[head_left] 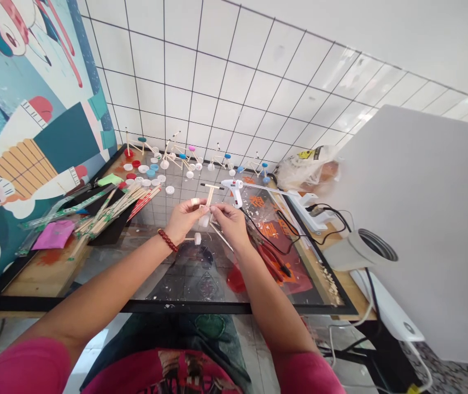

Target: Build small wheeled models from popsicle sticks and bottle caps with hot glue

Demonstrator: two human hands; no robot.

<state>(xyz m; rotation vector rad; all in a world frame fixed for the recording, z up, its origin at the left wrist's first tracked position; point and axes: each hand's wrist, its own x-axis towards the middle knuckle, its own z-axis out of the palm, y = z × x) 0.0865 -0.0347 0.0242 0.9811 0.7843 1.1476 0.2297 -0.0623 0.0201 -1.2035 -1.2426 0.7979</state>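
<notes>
Both my hands meet over the middle of the glass-topped table, around a small model of wooden sticks and white bottle caps. A crosspiece with dark ends tops the model. My left hand, with a red bead bracelet at the wrist, pinches it from the left. From the right my right hand closes its fingertips on the same model. One white cap on a stick shows below my left hand. Just beyond my right hand lies a white glue gun. My fingers partly hide the joints.
Several finished-looking stick-and-cap models stand along the tiled wall. Loose caps lie left of centre. Bundled sticks and a pink packet are at left. Red-handled pliers, black cable and a power strip lie right.
</notes>
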